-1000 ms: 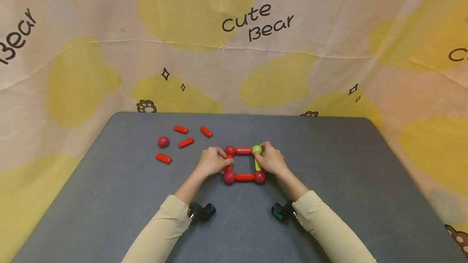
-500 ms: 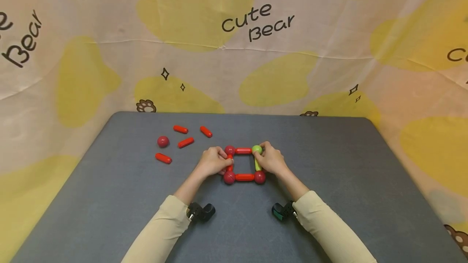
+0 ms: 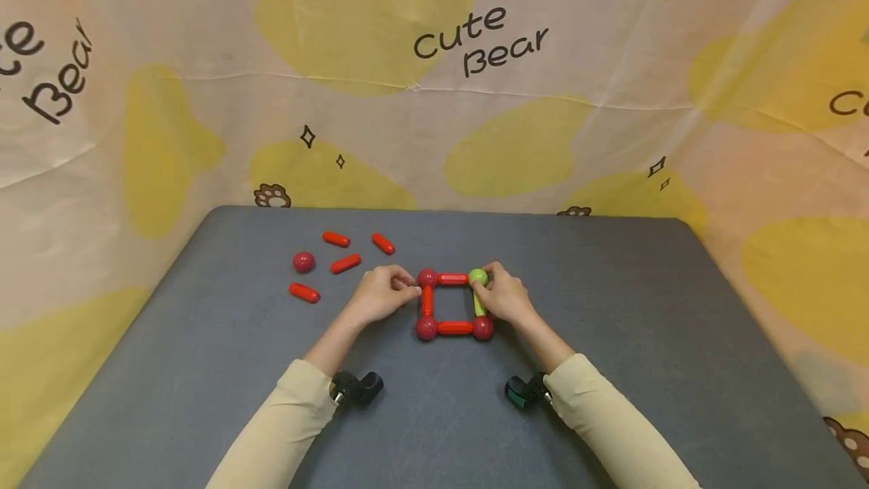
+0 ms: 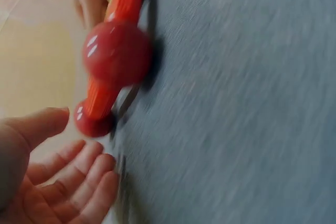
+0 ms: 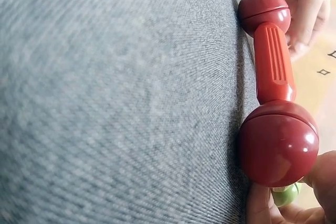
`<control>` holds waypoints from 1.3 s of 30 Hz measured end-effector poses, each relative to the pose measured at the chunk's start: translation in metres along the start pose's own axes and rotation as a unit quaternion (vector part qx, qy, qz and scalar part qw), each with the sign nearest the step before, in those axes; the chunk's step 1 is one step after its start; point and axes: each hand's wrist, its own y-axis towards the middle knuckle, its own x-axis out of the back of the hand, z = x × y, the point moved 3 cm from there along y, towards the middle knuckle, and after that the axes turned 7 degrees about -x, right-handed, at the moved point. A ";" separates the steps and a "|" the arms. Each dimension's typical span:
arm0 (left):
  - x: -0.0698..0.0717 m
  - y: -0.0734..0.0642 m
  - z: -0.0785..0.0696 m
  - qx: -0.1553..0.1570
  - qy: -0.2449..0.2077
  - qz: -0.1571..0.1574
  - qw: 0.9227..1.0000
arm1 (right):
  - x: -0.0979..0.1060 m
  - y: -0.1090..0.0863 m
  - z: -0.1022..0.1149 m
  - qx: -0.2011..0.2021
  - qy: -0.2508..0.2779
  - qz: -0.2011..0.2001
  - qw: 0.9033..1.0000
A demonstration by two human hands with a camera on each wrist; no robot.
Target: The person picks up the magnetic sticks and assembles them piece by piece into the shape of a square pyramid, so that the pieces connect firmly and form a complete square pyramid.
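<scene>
A square frame of magnetic-looking rods and balls lies on the table. Its corners are a far-left red ball, a near-left red ball, a near-right red ball and a green ball. Red rods form three sides; a green rod forms the right one. My right hand pinches the frame's far-right corner at the green ball, covering part of the green rod. Just left of the left red rod, my left hand holds nothing, its fingers loosely bent and apart from the frame.
At the back left of the grey table lie a loose red ball and several loose red rods, one nearest my left wrist. A patterned cloth hangs behind the table's far edge.
My left hand has let go of the frame's left red rod and drawn away to the left. My right hand has stayed at the green corner.
</scene>
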 end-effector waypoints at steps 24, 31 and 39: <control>0.064 0.012 0.041 -0.009 0.042 -0.158 0.987 | -0.001 0.001 0.000 -0.010 0.003 0.004 1.000; 0.061 0.015 0.051 0.024 0.050 -0.146 0.988 | 0.000 0.000 0.001 -0.008 0.004 0.001 1.000; 0.061 0.015 0.058 0.046 0.069 -0.122 0.989 | 0.000 0.000 0.000 -0.002 0.001 -0.007 1.000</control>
